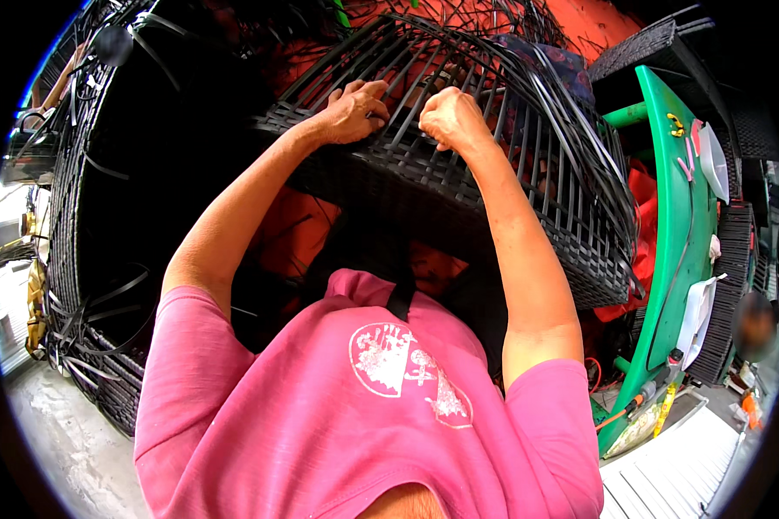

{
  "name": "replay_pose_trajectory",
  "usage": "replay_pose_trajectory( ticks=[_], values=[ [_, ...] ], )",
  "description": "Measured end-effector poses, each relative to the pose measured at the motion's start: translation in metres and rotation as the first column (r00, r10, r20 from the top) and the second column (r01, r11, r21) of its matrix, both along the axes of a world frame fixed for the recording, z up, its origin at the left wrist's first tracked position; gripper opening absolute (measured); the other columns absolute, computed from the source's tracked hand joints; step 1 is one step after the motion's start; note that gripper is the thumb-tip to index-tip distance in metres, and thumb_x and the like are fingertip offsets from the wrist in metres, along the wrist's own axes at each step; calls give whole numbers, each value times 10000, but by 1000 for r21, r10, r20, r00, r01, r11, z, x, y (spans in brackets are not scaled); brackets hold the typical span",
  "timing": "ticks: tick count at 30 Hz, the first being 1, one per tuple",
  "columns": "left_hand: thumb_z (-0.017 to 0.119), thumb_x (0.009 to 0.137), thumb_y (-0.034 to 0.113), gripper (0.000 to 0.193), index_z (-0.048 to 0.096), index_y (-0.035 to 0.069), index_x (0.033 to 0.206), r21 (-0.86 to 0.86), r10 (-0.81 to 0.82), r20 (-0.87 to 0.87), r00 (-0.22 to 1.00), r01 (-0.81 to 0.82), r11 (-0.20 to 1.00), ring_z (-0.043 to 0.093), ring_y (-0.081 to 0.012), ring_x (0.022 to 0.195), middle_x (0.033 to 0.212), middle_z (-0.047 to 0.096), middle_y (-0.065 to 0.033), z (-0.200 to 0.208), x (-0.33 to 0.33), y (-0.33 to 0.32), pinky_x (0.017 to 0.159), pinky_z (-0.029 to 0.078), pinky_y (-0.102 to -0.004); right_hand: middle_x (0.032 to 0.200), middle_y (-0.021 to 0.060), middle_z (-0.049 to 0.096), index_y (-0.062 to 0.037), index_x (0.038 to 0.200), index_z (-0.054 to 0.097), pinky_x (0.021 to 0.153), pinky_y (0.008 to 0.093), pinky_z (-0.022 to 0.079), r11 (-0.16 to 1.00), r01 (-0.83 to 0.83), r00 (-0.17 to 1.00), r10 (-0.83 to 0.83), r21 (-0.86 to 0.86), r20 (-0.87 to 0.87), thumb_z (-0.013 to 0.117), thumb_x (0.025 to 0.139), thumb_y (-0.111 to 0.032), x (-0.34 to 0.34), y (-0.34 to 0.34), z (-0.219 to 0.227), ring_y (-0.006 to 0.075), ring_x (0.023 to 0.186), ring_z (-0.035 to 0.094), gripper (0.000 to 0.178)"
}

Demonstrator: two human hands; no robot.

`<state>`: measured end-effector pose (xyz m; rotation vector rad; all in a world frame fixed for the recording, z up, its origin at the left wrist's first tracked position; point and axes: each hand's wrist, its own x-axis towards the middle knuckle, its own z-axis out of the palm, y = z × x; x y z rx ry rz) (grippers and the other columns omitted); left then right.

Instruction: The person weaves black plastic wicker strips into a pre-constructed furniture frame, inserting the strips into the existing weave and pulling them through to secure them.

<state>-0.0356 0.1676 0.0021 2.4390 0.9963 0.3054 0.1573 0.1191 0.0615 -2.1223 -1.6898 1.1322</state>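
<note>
A partly woven piece of dark plastic wicker (442,177) stretches in front of me, its near band closely woven. Beyond that band, long bare strips (528,121) run away from me and bend over at the right. My left hand (352,112) rests at the edge of the weave, its bent fingers apart over the strips; I see nothing held in it. A short way to the right, my right hand (453,118) is closed in a pinch among the strips. It appears to grip one wicker strip, mostly hidden by the fingers.
A large dark wicker piece (65,208) with loose strip ends stands close on my left. At right a green board (666,251) stands on edge, with a cable and tool beside it. Red sheeting (593,26) lies beyond the weave. White slatted panel (675,467) at lower right.
</note>
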Motion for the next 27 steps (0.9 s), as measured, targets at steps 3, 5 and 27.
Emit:
replay_pose_trajectory(
  ticks=[3,5,27],
  values=[
    [609,787,46,164,678,66,934,-214,-16,138,990,46,976,423,-286,1217,1352,408,-120,-2,-2,16,995,354,-364,611,44,614,-44,854,701,428,252,476,996,30,997,-24,83,-70,660,736,-122,-5,6,0,130,473,591,147],
    [598,792,37,161,676,62,930,-396,34,148,988,28,918,459,-257,1185,1326,431,-128,16,1,13,973,362,-336,618,15,589,-45,836,699,381,231,426,996,89,969,-84,10,-233,655,749,-93,-3,-2,23,78,436,515,109],
    [582,833,152,147,619,10,821,-149,0,229,973,35,988,510,-174,975,1235,440,-87,50,-2,27,862,396,-299,739,23,642,-25,927,685,536,218,519,962,244,704,-87,125,-705,674,814,-159,-25,-5,-23,87,625,597,176]
  ],
)
